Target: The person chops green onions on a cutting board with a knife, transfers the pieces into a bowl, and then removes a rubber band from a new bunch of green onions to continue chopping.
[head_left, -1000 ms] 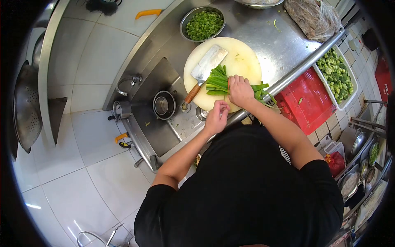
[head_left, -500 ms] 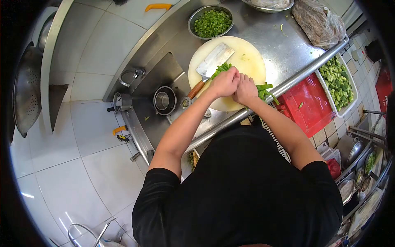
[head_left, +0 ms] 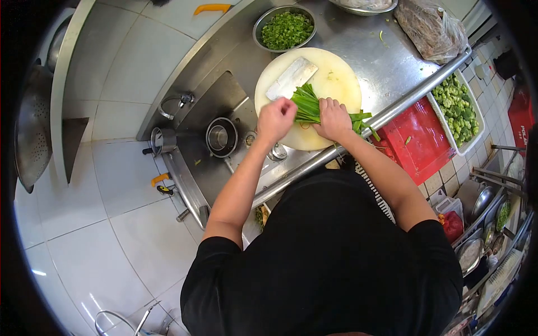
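On the round cutting board [head_left: 343, 73] lies a bunch of green onions [head_left: 306, 105], its long leaves reaching past the board's right edge. My right hand [head_left: 334, 120] is closed over the bunch from above. To the left, my left hand [head_left: 276, 119] has its fingers curled together, just off the bunch's left end; what is in them, if anything, is hidden. A cleaver [head_left: 292, 77] rests flat on the board with its blade pointing to the back. The cleaver's handle is covered by my left hand.
A metal bowl of chopped greens [head_left: 287, 30] stands behind the board. Left of it is a sink [head_left: 224, 95] holding a dark pot [head_left: 222, 138]. A steel rail [head_left: 386, 116] edges the counter. Beyond it are a red tray [head_left: 417, 143] and a white crate of broccoli [head_left: 457, 109].
My hands were together over the greens; the left has drawn away to the left, over the cleaver's handle. More of the bunch shows now, while my right hand stays on it.
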A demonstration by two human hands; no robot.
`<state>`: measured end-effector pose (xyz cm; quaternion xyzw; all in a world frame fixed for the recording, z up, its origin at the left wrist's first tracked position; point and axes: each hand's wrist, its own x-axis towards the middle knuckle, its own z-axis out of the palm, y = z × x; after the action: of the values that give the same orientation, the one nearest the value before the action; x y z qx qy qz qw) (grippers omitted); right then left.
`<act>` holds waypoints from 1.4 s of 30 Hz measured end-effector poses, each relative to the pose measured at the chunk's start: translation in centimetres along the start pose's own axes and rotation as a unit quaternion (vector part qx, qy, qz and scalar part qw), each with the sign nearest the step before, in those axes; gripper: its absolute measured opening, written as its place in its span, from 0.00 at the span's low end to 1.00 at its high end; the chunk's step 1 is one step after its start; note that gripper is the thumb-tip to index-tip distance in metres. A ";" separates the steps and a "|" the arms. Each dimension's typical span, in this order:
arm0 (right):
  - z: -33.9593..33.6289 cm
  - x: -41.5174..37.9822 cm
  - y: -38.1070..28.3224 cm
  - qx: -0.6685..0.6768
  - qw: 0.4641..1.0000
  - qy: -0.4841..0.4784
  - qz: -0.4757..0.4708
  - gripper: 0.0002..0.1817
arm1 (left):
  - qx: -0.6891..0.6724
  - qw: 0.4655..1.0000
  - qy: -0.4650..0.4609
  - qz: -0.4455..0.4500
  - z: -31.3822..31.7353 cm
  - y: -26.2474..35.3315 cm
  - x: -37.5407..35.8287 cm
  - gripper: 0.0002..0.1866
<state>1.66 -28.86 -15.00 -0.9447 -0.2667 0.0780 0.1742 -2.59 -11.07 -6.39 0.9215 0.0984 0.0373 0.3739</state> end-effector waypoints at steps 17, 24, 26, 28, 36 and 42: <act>-3.1 5.3 3.8 0.129 0.973 -0.191 0.016 0.37 | 0.220 0.972 -0.058 0.063 7.9 -7.4 -3.6 0.07; -1.8 3.8 3.1 0.096 0.982 -0.163 -0.005 0.34 | 0.058 0.998 0.007 0.024 -2.8 -8.6 -13.4 0.07; -0.4 2.6 2.4 -0.011 0.997 -0.065 -0.034 0.31 | -0.107 0.972 -0.071 -0.195 -6.1 -9.8 -17.5 0.04; -0.1 2.2 2.0 -0.038 0.997 -0.052 -0.032 0.30 | -0.158 0.953 -0.046 -0.255 -8.7 -11.6 -21.7 0.04; -0.9 2.5 2.1 -0.023 0.997 -0.048 -0.050 0.35 | -0.138 0.880 0.146 -0.431 -13.8 -14.2 -38.3 0.08; -1.7 2.3 1.8 -0.050 0.990 -0.133 -0.004 0.76 | 0.205 0.843 0.233 -0.439 -10.1 -21.2 -49.0 0.31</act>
<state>4.86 -29.61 -14.21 -0.9325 -0.2944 0.1891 0.0896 -55.20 0.44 -13.71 0.8017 0.5823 0.0614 0.1203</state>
